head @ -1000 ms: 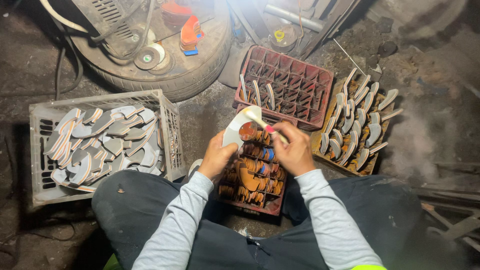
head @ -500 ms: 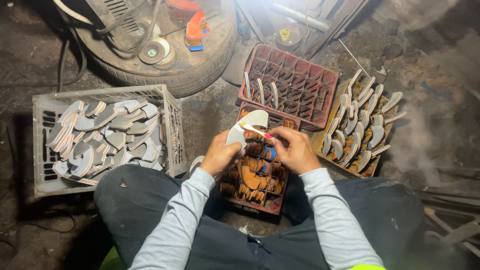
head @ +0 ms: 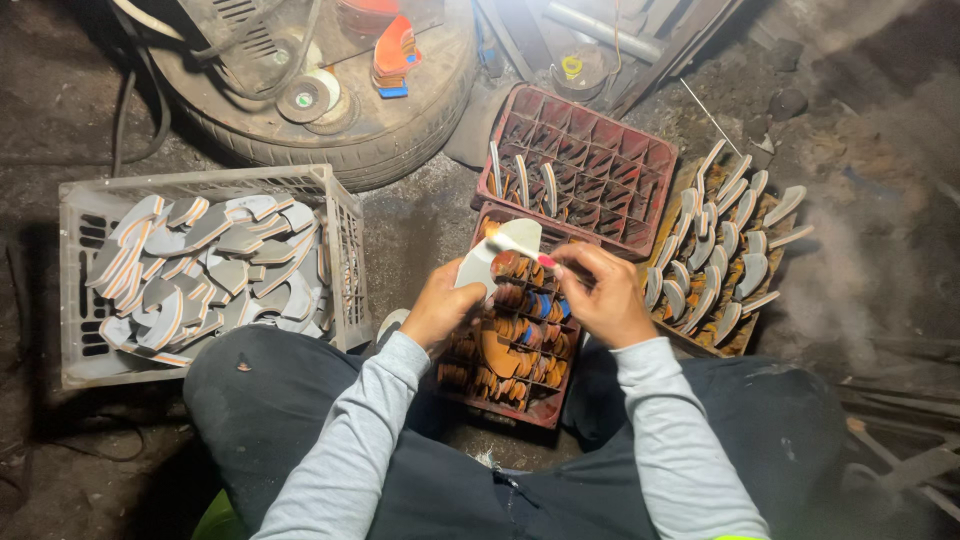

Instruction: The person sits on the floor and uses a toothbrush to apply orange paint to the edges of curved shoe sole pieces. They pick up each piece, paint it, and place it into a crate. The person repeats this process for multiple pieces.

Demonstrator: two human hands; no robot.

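Dirt floor (head: 420, 225), dim workshop: left hand (head: 437, 308) clamped on a pale curved piece (head: 497, 252), now lowered over the middle red crate (head: 548, 412), right hand (head: 598, 292) pinching a small pink-tipped tool (head: 528, 254) against it, white crate (head: 340, 240) just left.

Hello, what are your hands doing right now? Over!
Left hand grips pale curved piece. Right hand holds thin stick on it. Both above red crate of orange pieces. Nothing blocking.

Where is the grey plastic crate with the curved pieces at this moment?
In the head view, the grey plastic crate stands on the ground at the person's left, beside the left knee and just below the tyre.
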